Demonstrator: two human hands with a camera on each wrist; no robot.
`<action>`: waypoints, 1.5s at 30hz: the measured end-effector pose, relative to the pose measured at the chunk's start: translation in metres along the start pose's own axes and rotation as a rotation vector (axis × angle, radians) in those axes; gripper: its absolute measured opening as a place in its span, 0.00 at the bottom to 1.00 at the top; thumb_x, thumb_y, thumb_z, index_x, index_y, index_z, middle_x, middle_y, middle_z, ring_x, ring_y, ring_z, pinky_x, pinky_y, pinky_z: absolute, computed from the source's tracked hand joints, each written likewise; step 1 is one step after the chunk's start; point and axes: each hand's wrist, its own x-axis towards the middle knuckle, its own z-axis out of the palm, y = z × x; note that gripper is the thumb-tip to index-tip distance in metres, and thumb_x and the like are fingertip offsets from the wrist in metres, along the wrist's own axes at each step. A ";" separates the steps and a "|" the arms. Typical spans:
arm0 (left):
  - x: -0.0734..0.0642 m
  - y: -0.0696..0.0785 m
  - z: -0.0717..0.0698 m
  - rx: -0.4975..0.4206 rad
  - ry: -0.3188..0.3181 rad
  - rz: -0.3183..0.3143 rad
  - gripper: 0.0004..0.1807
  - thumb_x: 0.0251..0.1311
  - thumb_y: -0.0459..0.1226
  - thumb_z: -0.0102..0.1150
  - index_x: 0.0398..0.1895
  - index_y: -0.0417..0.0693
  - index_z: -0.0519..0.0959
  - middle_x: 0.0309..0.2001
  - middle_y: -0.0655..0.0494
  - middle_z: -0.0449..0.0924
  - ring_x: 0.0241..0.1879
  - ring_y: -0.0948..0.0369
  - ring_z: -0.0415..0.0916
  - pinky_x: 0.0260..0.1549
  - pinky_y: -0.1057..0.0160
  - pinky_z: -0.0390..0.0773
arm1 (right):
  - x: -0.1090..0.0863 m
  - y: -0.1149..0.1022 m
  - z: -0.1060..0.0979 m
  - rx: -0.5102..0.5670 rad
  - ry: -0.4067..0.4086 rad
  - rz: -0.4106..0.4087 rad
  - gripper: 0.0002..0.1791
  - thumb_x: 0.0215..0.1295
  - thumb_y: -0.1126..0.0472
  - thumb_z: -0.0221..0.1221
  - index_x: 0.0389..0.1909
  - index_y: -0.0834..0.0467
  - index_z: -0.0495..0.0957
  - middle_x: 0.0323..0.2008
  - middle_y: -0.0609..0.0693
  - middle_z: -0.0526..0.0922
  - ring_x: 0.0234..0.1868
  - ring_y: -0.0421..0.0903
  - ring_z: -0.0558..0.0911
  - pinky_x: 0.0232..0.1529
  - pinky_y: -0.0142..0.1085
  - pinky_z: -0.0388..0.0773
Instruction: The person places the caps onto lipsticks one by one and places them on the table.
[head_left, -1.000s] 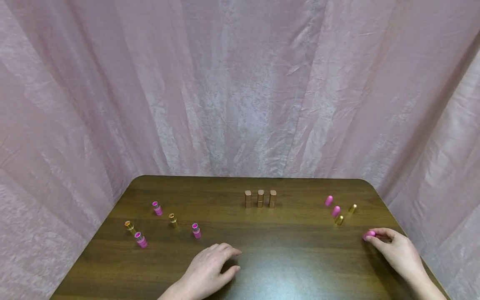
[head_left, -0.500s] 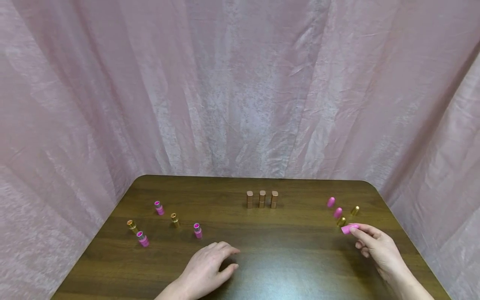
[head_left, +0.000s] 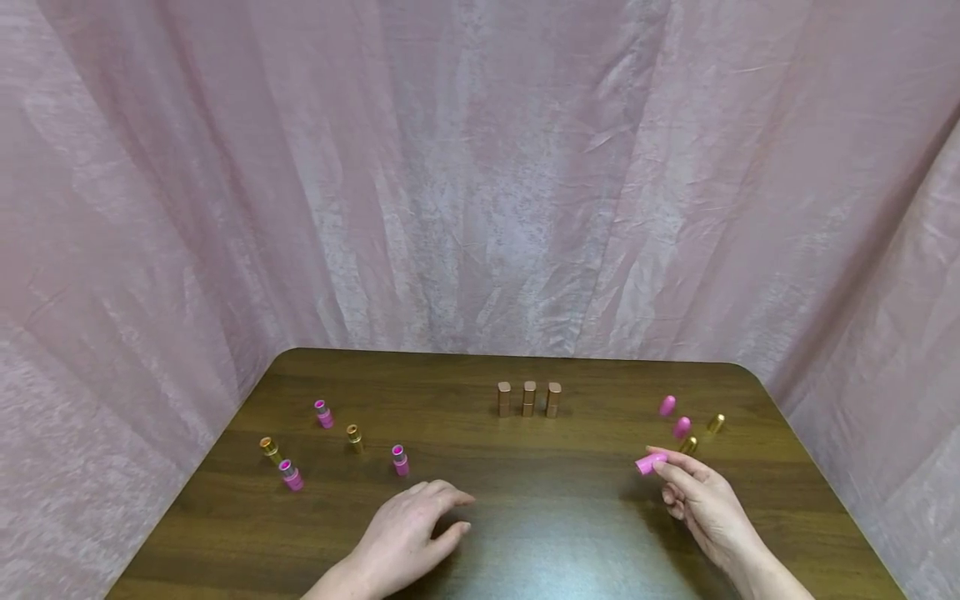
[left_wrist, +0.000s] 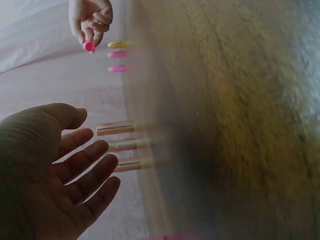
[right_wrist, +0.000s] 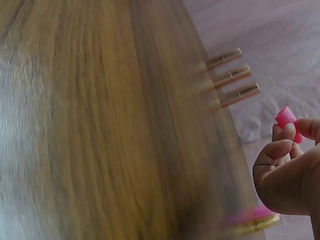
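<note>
Between thumb and fingers my right hand (head_left: 705,504) pinches a pink lipstick cap (head_left: 650,464), raised above the table and tilted with its hollow end to the left. That hollow end faces the camera in the left wrist view, where the cap (left_wrist: 89,46) looks like a ring. My left hand (head_left: 401,537) is low over the table's near middle with relaxed fingers and holds nothing. Nearest to it stands an uncapped pink lipstick tube (head_left: 401,461). Further left are two more pink tubes (head_left: 291,475) and two gold tubes (head_left: 355,439), all upright and uncapped.
Three capped rose-gold lipsticks (head_left: 528,399) stand in a row at the back middle. On the right stand two pink caps (head_left: 667,406) and two gold caps (head_left: 717,423). The brown wooden table (head_left: 525,492) ends at a pink curtain (head_left: 480,183).
My right hand has lifted the pink cap off the table's right side and carried it left, past the gold caps. The left hand has stayed nearly still.
</note>
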 end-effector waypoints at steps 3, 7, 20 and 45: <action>-0.001 -0.003 -0.005 0.007 0.025 -0.015 0.14 0.65 0.45 0.67 0.52 0.57 0.84 0.48 0.73 0.81 0.48 0.68 0.79 0.46 0.59 0.80 | 0.003 0.003 0.009 -0.008 0.008 0.013 0.09 0.74 0.60 0.61 0.51 0.52 0.84 0.36 0.44 0.85 0.24 0.35 0.70 0.24 0.28 0.67; -0.001 -0.011 -0.018 0.017 0.108 -0.072 0.13 0.62 0.44 0.70 0.50 0.59 0.85 0.46 0.74 0.82 0.47 0.69 0.79 0.45 0.60 0.80 | 0.006 0.006 0.019 -0.019 0.020 0.034 0.15 0.73 0.59 0.62 0.55 0.61 0.80 0.36 0.45 0.85 0.24 0.36 0.70 0.23 0.28 0.66; -0.004 -0.066 -0.053 -0.275 0.242 -0.473 0.20 0.60 0.41 0.74 0.55 0.51 0.82 0.46 0.61 0.83 0.46 0.62 0.80 0.46 0.58 0.81 | 0.009 0.007 0.036 -0.033 0.001 0.085 0.22 0.71 0.58 0.63 0.59 0.68 0.76 0.37 0.47 0.85 0.25 0.36 0.71 0.25 0.28 0.67; 0.004 -0.099 -0.003 -0.295 0.078 -0.619 0.14 0.53 0.38 0.77 0.40 0.53 0.82 0.37 0.63 0.82 0.38 0.62 0.76 0.41 0.60 0.74 | 0.009 0.014 0.037 -0.033 -0.027 0.122 0.25 0.70 0.58 0.64 0.61 0.68 0.76 0.34 0.48 0.83 0.25 0.37 0.72 0.24 0.28 0.67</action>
